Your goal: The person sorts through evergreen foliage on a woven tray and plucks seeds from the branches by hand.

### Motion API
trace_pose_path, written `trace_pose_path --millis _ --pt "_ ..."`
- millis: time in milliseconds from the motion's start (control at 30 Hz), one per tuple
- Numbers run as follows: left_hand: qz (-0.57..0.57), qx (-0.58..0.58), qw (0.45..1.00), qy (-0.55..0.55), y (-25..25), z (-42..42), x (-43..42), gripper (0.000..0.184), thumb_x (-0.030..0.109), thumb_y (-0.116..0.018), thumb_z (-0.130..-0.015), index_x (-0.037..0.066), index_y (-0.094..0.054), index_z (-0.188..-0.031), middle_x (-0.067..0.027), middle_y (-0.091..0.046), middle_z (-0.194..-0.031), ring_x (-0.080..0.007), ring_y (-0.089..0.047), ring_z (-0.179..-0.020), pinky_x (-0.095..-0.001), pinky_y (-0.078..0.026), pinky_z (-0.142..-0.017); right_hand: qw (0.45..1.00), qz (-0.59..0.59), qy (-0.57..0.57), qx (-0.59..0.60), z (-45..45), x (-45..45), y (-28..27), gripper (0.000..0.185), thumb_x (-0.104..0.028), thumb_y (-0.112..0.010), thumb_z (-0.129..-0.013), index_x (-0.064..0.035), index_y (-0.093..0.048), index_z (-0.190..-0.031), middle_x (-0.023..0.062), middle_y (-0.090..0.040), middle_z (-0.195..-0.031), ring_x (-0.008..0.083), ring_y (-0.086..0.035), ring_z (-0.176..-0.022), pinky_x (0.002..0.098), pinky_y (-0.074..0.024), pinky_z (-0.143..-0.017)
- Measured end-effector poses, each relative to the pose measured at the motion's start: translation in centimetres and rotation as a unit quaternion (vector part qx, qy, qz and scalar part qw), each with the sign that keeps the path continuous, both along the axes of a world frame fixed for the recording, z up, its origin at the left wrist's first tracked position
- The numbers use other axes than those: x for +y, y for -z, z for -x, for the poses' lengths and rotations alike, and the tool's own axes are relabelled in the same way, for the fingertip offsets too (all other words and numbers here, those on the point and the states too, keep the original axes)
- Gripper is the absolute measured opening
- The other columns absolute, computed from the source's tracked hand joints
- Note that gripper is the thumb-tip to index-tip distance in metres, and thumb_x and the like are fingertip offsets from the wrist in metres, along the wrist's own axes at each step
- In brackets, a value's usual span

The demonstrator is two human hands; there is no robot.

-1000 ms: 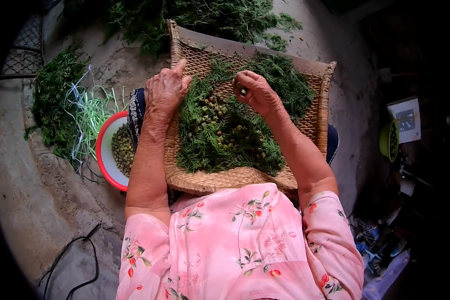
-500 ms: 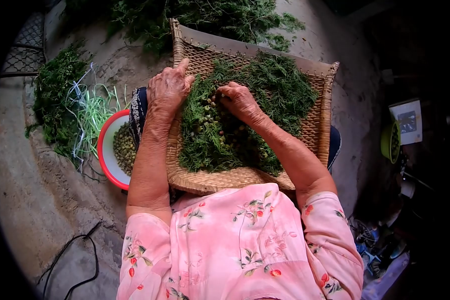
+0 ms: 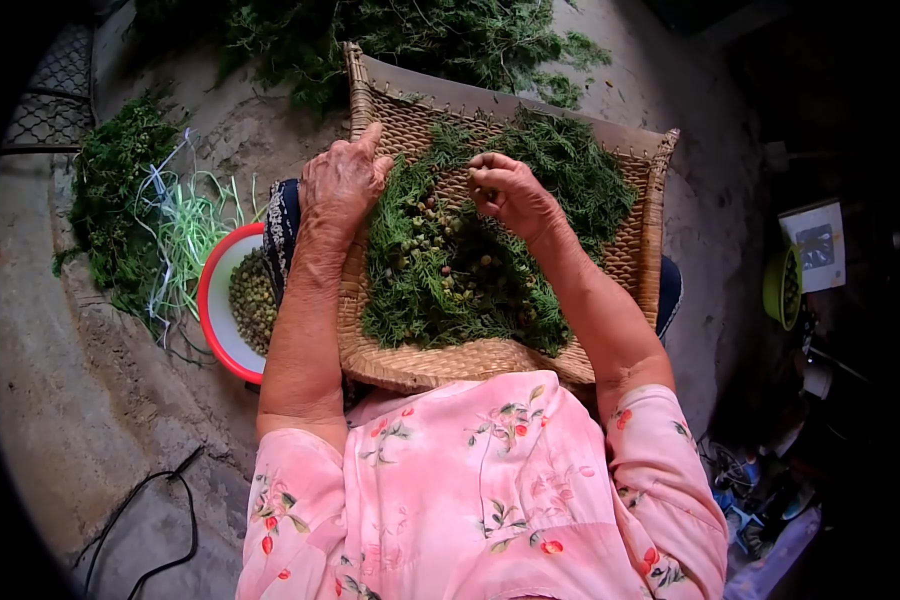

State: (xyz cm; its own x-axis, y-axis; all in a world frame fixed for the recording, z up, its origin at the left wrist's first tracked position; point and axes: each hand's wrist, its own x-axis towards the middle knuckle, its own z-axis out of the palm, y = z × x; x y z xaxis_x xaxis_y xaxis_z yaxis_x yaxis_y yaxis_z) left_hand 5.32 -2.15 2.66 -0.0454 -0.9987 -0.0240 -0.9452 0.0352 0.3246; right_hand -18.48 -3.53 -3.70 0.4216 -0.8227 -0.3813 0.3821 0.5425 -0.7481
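A woven winnowing basket [image 3: 400,370] rests over the lap, spread with green feathery conifer sprigs [image 3: 570,165]. Small round greenish and brownish cones [image 3: 440,235] lie among the sprigs in its middle. My left hand [image 3: 342,188] is on the basket's left rim, closed over it with the index finger pointing forward. Above the sprigs, right of the cones, my right hand [image 3: 515,195] is raised with thumb and fingertips pinched together. Whatever is between those fingertips is too small to make out.
At the left stands a red-rimmed white basin [image 3: 210,300] part full of small green cones. Pale green plastic strips [image 3: 195,225] and cut branches [image 3: 115,180] lie beyond it. More branches [image 3: 400,35] cover the ground ahead. A green bowl [image 3: 782,287] is far right; a black cable [image 3: 185,500] lies lower left.
My right hand has lifted out of the sprigs and moved a little to the right, its fingers still pinched. My left hand stays on the basket rim.
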Motion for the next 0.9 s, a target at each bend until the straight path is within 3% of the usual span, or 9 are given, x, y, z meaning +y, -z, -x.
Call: trace_pose_path --millis 100,233,400,533,600,733,800,867,900 --pt "0.005 -0.003 1.000 0.001 0.1 0.0 -0.1 0.048 0.036 -0.058 -0.081 0.015 -0.051 -0.124 -0.0202 -0.063 -0.093 -0.0366 -0.061 -0.087 -0.0443 -0.048 -0.076 0.993 -0.004 -0.011 -0.118 0.9 -0.4 -0.8 0.019 -0.012 -0.063 -0.082 -0.0031 -0.057 -0.097 0.0065 -0.059 -0.082 0.0132 -0.058 -0.067 0.0227 -0.0459 -0.049" --pt "0.000 -0.012 1.000 0.001 -0.1 0.1 0.0 0.049 0.036 -0.058 -0.081 0.016 -0.050 -0.125 -0.0208 -0.063 -0.093 -0.0360 -0.061 -0.087 -0.0441 -0.048 -0.076 0.993 0.001 -0.031 -0.114 -0.5 -0.1 -3.0 0.017 -0.017 -0.060 -0.087 -0.0031 -0.058 -0.097 0.0076 -0.059 -0.083 0.0160 -0.059 -0.070 0.0239 -0.0538 -0.059" --pt "-0.016 -0.010 1.000 -0.010 -0.1 0.1 0.3 0.047 0.035 -0.058 -0.081 0.016 -0.051 -0.124 -0.0189 -0.061 -0.097 -0.0348 -0.060 -0.090 -0.0425 -0.047 -0.078 0.995 -0.002 -0.049 -0.090 -1.9 -1.0 -1.5 0.018 -0.017 -0.064 -0.084 -0.0038 -0.060 -0.097 0.0049 -0.059 -0.077 0.0119 -0.055 -0.061 0.0232 -0.0444 -0.047" --pt "0.093 -0.007 0.996 0.011 0.6 0.1 0.2 0.038 0.029 -0.060 -0.082 0.012 -0.054 -0.115 -0.0159 -0.055 -0.097 -0.0317 -0.055 -0.095 -0.0413 -0.046 -0.080 0.979 0.076 -0.022 0.186 -2.8 -1.5 0.1 0.016 -0.007 -0.065 -0.077 -0.0027 -0.065 -0.092 0.0042 -0.060 -0.073 0.0114 -0.054 -0.061 0.0267 -0.0435 -0.049" --pt "0.105 0.000 0.994 0.000 0.9 0.1 0.0 0.041 0.028 -0.061 -0.081 0.013 -0.055 -0.119 -0.0148 -0.053 -0.100 -0.0307 -0.053 -0.098 -0.0400 -0.045 -0.082 0.853 0.350 0.012 0.387 -3.4 -1.7 1.3 0.020 -0.005 -0.064 -0.072 -0.0052 -0.067 -0.093 0.0059 -0.062 -0.075 0.0153 -0.056 -0.063 0.0303 -0.0470 -0.056" --pt "0.144 0.010 0.989 0.016 1.3 0.0 0.1 0.034 0.029 -0.060 -0.081 0.009 -0.056 -0.109 -0.0159 -0.054 -0.096 -0.0319 -0.055 -0.094 -0.0426 -0.046 -0.078 0.727 0.473 -0.023 0.497 -4.2 -2.2 2.6 0.025 -0.002 -0.061 -0.069 -0.0084 -0.067 -0.092 0.0145 -0.061 -0.080 0.0302 -0.060 -0.075 0.0364 -0.0486 -0.068" --pt "0.142 0.009 0.990 0.016 1.2 0.1 0.2 0.034 0.028 -0.061 -0.081 0.009 -0.056 -0.108 -0.0155 -0.054 -0.097 -0.0317 -0.054 -0.095 -0.0423 -0.046 -0.078 0.743 0.473 -0.035 0.472 -4.3 -2.2 3.1 0.025 -0.002 -0.061 -0.069 -0.0097 -0.068 -0.092 0.0163 -0.060 -0.081 0.0348 -0.058 -0.079 0.0380 -0.0486 -0.070" --pt "0.186 0.006 0.982 0.019 1.3 0.2 0.2 0.032 0.024 -0.061 -0.080 0.007 -0.057 -0.106 -0.0139 -0.054 -0.099 -0.0305 -0.052 -0.099 -0.0421 -0.043 -0.082 0.750 0.466 0.004 0.470 -4.4 -2.0 3.0 0.022 -0.003 -0.062 -0.071 -0.0075 -0.067 -0.092 0.0128 -0.062 -0.078 0.0288 -0.060 -0.073 0.0359 -0.0490 -0.069" --pt "0.186 0.003 0.982 0.025 1.5 0.2 0.1 0.032 0.024 -0.061 -0.080 0.007 -0.057 -0.106 -0.0139 -0.054 -0.099 -0.0305 -0.052 -0.099 -0.0421 -0.043 -0.082 0.830 0.380 0.013 0.408 -4.1 -2.0 2.8 0.019 -0.005 -0.063 -0.073 -0.0053 -0.066 -0.092 0.0098 -0.062 -0.076 0.0240 -0.060 -0.070 0.0339 -0.0493 -0.067"
